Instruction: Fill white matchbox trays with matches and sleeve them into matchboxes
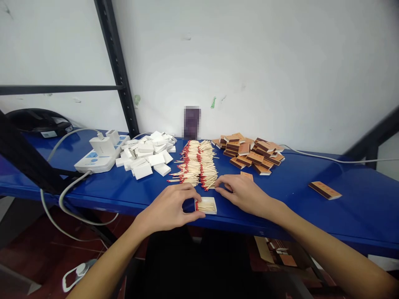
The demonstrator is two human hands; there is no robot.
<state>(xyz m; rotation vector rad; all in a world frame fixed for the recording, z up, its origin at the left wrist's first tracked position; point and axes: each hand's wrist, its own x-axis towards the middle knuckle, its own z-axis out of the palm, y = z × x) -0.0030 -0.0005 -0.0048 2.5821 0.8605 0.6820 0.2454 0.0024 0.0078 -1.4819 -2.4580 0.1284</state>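
Matches [206, 206] with red heads lie in a small white tray [215, 205] near the front edge of our blue table [293, 187], heads to the left, sticks running lengthwise. Our left hand [175, 205] grips the tray at its left end, thumb on the near side and a finger on the far side. Our right hand [238, 191] curls at the near end of the loose matches [193, 162], fingertips beside or touching them; whether we have any pinched, we cannot tell. The loose matches lie in two side-by-side rows just beyond the tray, flanked by heaped white trays [149, 153] at left and orange-and-brown matchbox covers [246, 151] at right. In our judgement, the step in hand is picking up matches, and it calls for a light pinch on a small bundle, with heads all pointing the same way as those in the tray. We would do well to steady the tray without squeezing its thin-looking walls, and to lay sticks in flat, since crossed ones could stand above the rim.
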